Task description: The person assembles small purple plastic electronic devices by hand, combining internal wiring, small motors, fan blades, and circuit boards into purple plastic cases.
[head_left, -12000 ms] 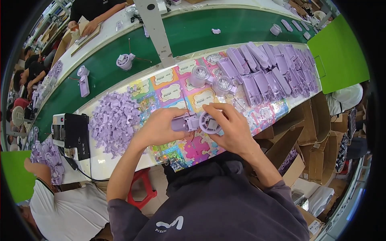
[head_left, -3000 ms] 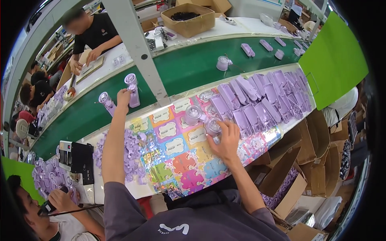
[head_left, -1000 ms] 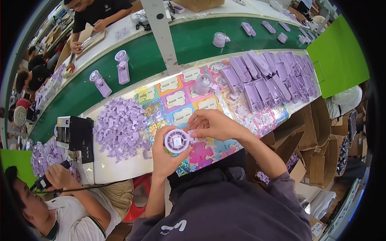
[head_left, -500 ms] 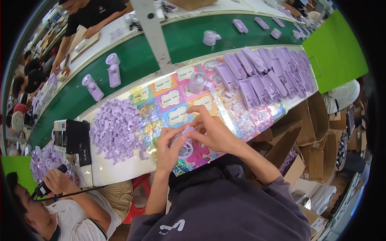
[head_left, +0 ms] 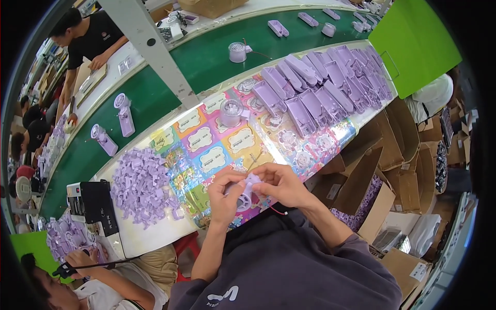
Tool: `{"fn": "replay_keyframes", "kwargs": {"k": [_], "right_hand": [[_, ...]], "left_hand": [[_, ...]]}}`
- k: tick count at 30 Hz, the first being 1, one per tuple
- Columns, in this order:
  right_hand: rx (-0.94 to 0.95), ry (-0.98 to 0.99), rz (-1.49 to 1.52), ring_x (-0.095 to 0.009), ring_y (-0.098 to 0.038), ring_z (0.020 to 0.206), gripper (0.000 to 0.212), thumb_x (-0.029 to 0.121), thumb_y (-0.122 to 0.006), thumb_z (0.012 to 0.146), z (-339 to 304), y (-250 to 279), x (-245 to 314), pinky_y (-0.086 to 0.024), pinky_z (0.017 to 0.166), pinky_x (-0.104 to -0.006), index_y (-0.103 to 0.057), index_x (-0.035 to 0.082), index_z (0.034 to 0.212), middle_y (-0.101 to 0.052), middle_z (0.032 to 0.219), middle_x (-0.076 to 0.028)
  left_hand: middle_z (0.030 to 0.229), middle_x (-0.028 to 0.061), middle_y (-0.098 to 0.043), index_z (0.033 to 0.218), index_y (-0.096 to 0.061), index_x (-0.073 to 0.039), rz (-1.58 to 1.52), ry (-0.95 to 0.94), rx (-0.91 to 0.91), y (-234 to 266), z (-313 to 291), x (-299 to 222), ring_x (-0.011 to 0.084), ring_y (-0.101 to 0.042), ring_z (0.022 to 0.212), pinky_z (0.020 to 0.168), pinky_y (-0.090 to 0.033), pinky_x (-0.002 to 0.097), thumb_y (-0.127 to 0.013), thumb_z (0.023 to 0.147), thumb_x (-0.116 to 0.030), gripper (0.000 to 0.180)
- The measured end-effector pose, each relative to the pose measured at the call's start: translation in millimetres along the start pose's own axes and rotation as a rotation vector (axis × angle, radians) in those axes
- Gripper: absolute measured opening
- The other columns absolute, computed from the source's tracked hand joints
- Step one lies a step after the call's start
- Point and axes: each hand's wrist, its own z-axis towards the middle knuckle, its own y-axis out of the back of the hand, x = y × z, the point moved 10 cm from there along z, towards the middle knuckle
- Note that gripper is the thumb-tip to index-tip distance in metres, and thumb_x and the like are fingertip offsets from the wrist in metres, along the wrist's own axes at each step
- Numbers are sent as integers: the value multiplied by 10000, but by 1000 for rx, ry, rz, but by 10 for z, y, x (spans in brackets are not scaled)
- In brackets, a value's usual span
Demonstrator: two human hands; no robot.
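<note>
Close to my body, a round lilac plastic housing (head_left: pixel 244 201) with a ring-shaped opening is held between both hands over the colourful printed sheets. My left hand (head_left: pixel 223 197) grips its left side with thumb and fingers. The fingertips of my right hand (head_left: pixel 281 187) pinch a small lilac part (head_left: pixel 252 181) at the housing's upper side; fingers hide much of it. A thin wire with a red end (head_left: pixel 279 212) hangs below my right hand. Farther off on the sheets stands another round lilac housing (head_left: pixel 231 114).
Small lilac pieces (head_left: pixel 139 186) lie heaped at left, beside a black device (head_left: pixel 92 206). Long lilac shells (head_left: pixel 315 106) are stacked at right. Beyond runs a green conveyor (head_left: pixel 206 62) behind a metal post (head_left: pixel 150 46). Cardboard boxes (head_left: pixel 380 206) stand at right; a co-worker (head_left: pixel 103 279) sits at left.
The head view has shifted. My right hand's fingers, raised and spread before, have come down and closed on the small part. A wire with a red end now shows below that hand.
</note>
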Motion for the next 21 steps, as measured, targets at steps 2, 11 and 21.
{"fn": "replay_keyframes", "kwargs": {"k": [2, 11, 21], "right_hand": [[-105, 39, 119, -87, -652, 816, 330, -10, -705, 909, -81, 198, -4, -539, 720, -249, -614, -20, 1226, -694, 968, -45], [-340, 145, -44, -52, -550, 719, 260, 111, -673, 960, -304, 1160, 218, -439, 639, -227, -674, 7, 1199, -662, 868, 15], [-833, 424, -1159, -330, -562, 964, 363, 264, -768, 840, -589, 866, 882, -470, 850, -410, -688, 32, 1107, -605, 1001, -137]], "left_hand": [[984, 102, -682, 921, -685, 48, 57, -9, 62, -157, 119, -19, 166, -642, 903, 825, -498, 292, -647, 853, 46, 78], [1158, 158, -618, 1034, -699, -54, 1060, -631, 194, -1131, 1135, -704, 352, -554, 1133, 985, -443, 441, -733, 769, -98, 271], [1219, 168, -605, 891, -757, -36, 1496, -800, 580, -1442, 1821, -139, 339, -505, 1247, 1049, -401, 438, -790, 678, -115, 229]]}}
